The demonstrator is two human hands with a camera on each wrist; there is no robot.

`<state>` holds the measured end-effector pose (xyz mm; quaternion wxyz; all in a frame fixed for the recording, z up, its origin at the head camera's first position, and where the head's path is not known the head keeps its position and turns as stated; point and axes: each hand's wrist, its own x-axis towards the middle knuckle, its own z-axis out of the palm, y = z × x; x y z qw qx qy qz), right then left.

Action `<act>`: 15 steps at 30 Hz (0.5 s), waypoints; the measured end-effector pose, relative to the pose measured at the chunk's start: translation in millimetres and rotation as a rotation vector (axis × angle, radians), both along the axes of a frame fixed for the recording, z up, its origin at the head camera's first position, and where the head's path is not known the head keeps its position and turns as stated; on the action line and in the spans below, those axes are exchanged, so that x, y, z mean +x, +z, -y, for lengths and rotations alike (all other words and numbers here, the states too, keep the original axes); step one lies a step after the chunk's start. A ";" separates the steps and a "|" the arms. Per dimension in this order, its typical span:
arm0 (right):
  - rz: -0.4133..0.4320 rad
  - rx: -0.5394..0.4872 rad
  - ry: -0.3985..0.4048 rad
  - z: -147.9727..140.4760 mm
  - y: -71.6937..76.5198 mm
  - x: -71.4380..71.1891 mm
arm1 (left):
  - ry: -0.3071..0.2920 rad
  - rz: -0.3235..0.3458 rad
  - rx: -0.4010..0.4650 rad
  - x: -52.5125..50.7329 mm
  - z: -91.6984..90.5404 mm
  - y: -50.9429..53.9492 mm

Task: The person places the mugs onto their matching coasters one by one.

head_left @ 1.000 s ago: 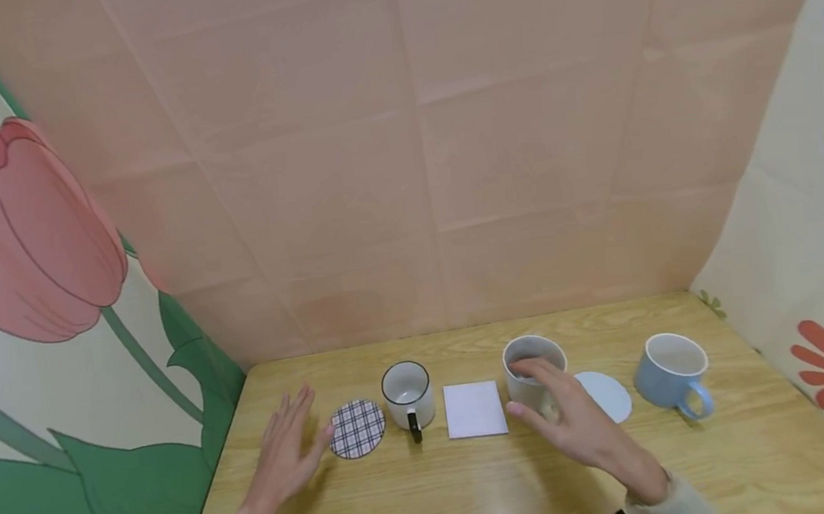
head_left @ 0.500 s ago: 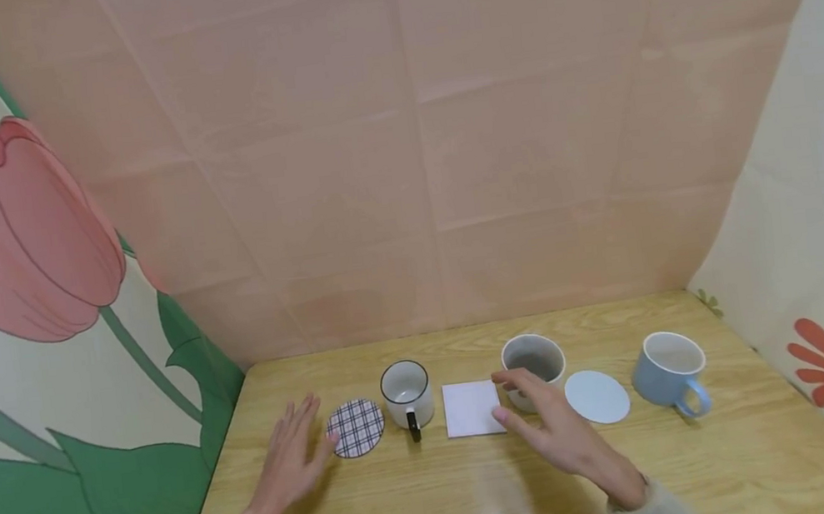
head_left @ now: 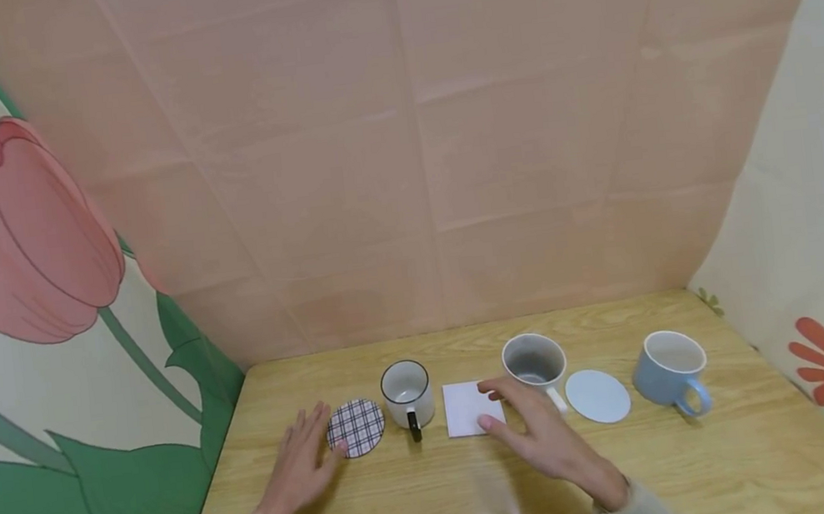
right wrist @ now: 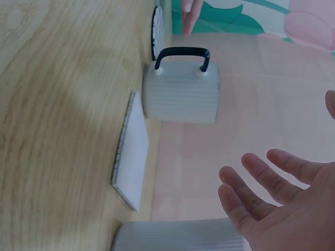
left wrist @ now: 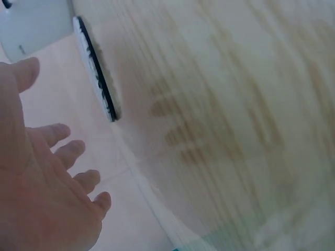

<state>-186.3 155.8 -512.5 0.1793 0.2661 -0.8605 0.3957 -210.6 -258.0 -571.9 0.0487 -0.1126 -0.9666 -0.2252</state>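
My left hand (head_left: 298,466), its fingers spread, hovers at the left edge of a round plaid coaster (head_left: 359,427). The left wrist view shows that hand (left wrist: 47,172) above the table and holding nothing. My right hand (head_left: 539,432) is held over the right part of a square white coaster (head_left: 466,409), fingers loosely bent and grasping nothing. Behind it stands a white mug (head_left: 536,359), its handle toward me. Between the plaid and square coasters is a white mug with a black rim and black handle (head_left: 407,396). In the right wrist view the black handle (right wrist: 182,52) shows clearly.
Right of the white mug lies a round pale blue coaster (head_left: 598,397). A light blue mug (head_left: 669,372) stands farther right, its handle toward the front right. The wooden table (head_left: 408,509) meets a pink cloth backdrop (head_left: 417,164) at its far edge.
My right hand has moved left, from in front of the white mug to over the square coaster, uncovering the mug's handle. My left hand has shifted slightly right and toward me.
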 end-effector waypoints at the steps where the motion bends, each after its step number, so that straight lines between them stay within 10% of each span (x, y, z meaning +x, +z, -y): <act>1: -0.002 -0.001 -0.002 0.1 -1.2 -0.7 | 0.005 0.010 -0.006 0.1 -1.0 -0.6; 15: 0.076 -0.080 0.079 9.2 -11.0 -6.5 | 0.011 0.164 -0.029 -6.8 -0.5 -8.1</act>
